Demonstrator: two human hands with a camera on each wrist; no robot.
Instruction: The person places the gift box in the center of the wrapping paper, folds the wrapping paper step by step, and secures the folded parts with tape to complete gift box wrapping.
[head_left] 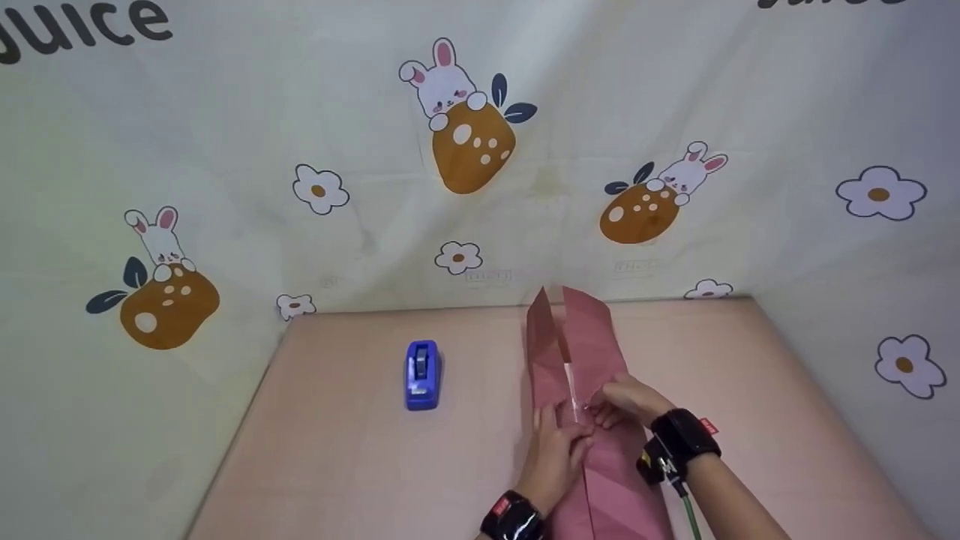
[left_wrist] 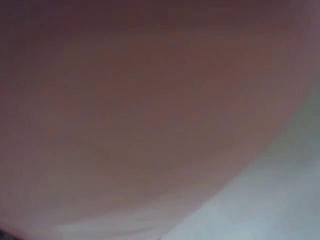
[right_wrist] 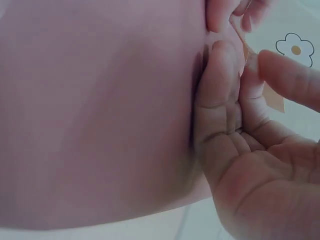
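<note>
A long sheet of dark pink paper [head_left: 622, 487] lies folded lengthwise, its two side edges meeting along a middle seam. Toward the far end the edges stand apart and rise from the table. My left hand [head_left: 551, 457] rests on the paper left of the seam, fingers extended and pressing it. On the other side, my right hand [head_left: 630, 401] pinches a small shiny clear strip, apparently tape, between thumb and forefinger at the seam. Up close in the right wrist view, the right hand [right_wrist: 270, 155] has its other fingers against the paper [right_wrist: 110, 110]. The left wrist view is too blurred to show the hand.
A blue tape dispenser [head_left: 422, 375] stands on the pale pink tabletop [head_left: 337, 450], left of the paper. Behind the table and at its sides hangs a light cloth [head_left: 360, 112] printed with rabbits and flowers. A green cable [head_left: 690, 514] runs from the right wrist strap.
</note>
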